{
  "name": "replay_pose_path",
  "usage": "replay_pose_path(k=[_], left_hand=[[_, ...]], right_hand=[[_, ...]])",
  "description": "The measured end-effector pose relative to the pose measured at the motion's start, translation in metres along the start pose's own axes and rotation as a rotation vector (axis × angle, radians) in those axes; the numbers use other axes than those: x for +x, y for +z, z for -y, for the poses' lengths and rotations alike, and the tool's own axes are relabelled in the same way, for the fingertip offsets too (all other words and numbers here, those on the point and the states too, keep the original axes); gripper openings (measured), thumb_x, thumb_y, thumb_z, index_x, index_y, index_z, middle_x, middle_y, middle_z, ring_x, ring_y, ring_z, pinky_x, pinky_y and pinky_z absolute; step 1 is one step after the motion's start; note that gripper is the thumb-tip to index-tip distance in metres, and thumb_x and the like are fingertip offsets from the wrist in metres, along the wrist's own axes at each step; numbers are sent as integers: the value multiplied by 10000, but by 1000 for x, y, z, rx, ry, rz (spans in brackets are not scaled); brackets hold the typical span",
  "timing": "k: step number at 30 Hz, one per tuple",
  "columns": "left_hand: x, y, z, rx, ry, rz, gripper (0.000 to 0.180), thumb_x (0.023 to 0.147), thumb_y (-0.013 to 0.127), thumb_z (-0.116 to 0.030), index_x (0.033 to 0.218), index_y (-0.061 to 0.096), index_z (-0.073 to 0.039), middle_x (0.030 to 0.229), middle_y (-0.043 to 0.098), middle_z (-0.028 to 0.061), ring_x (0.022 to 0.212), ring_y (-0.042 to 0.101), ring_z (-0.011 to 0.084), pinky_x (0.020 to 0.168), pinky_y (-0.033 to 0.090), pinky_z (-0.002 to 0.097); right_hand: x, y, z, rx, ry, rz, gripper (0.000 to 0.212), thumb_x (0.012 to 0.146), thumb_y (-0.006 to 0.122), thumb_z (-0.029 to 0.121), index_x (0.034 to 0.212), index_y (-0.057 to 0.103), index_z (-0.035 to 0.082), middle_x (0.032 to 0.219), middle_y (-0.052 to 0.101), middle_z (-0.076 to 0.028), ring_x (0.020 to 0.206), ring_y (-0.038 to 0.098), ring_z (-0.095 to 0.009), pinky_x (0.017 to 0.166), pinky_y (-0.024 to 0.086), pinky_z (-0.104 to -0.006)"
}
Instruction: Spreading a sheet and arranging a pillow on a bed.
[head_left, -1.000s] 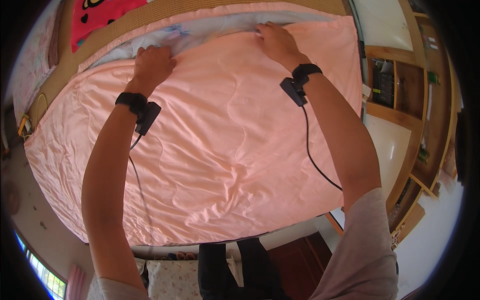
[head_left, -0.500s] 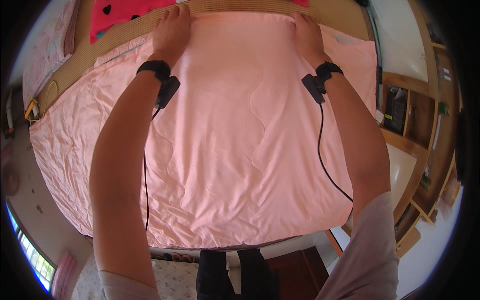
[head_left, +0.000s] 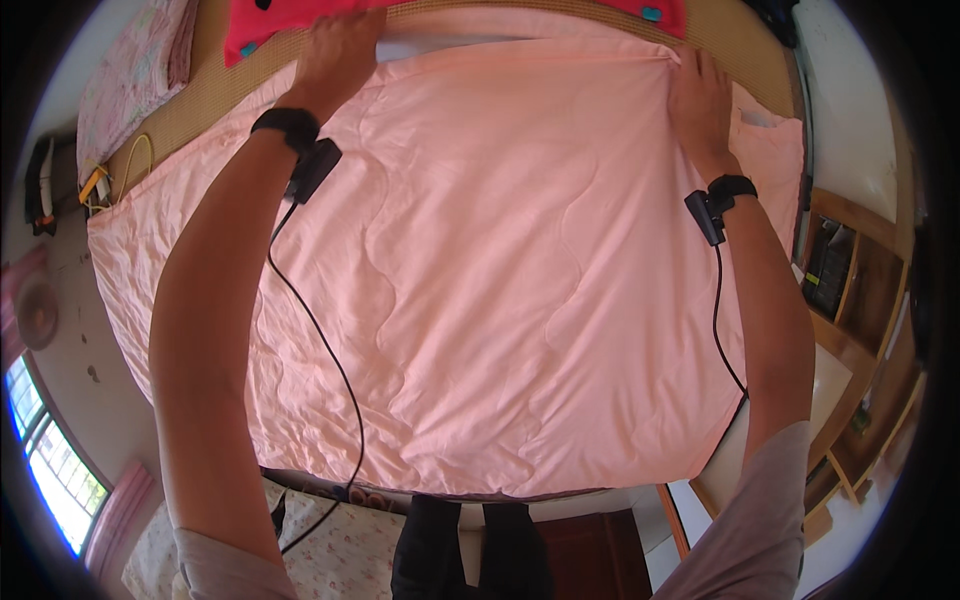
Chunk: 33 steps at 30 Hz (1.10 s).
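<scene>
A pale pink quilt [head_left: 480, 240] with wavy stitching lies spread before me, smooth in the middle and wrinkled at the left. My left hand [head_left: 340, 58] is at its far edge, fingers curled over the fabric, fingertips partly hidden. At the far right, my right hand [head_left: 702, 105] grips the same edge, and taut folds fan out from its fingers. Between the hands the edge is lifted a little off a second pink layer, with a pale gap showing. Each wrist wears a black strap with a small black device and a cable.
A woven mat [head_left: 215, 95] lies under the quilt, with a red patterned cloth [head_left: 450, 8] beyond it. Folded floral bedding [head_left: 140, 75] sits at the far left near a yellow-and-white object [head_left: 95, 187]. Wooden shelving [head_left: 870, 270] stands along the right.
My right hand has moved right, drawing the quilt's edge with it into slanting folds. My left hand has shifted slightly left. A gap between layers now shows along the far edge.
</scene>
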<state>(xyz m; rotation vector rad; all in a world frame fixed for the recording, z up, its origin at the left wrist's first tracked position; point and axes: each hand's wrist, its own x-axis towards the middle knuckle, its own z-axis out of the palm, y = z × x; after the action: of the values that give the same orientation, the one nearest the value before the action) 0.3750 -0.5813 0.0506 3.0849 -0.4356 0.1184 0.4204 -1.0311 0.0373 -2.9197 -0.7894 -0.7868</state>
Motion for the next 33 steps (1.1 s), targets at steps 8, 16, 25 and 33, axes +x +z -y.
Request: replay_pose_path(k=[8,16,25,33], left_hand=[[-50,18,-7,44,-229,-324,126,925,593,-185,969,624,-71,964,680,121,967,634,338,834,509,464],[-108,0,40,-150,29,-171,102,891,666,-122,977,655,-67,938,677,116,919,639,347,807,520,451],[-45,13,49,-101,-305,-351,117,933,623,-159,932,615,-42,858,677,150,788,648,400,637,504,492],[-83,131,59,309,-512,-419,287,1024,450,-304,1030,582,-49,938,626,192,861,599,395,761,464,519]], right_hand=[[-6,37,21,-136,89,174,228,865,596,84,1075,681,114,1053,571,-55,1031,521,-287,898,395,-425],[-3,27,11,-169,-121,152,206,877,621,154,1067,693,123,1141,615,-59,1089,532,-288,916,396,-419],[11,54,-23,33,215,96,230,899,629,218,1101,646,109,1066,664,-121,1040,585,-371,853,441,-520],[-21,35,40,181,303,97,457,866,651,199,1269,536,17,1296,541,-216,1239,465,-398,1046,359,-515]])
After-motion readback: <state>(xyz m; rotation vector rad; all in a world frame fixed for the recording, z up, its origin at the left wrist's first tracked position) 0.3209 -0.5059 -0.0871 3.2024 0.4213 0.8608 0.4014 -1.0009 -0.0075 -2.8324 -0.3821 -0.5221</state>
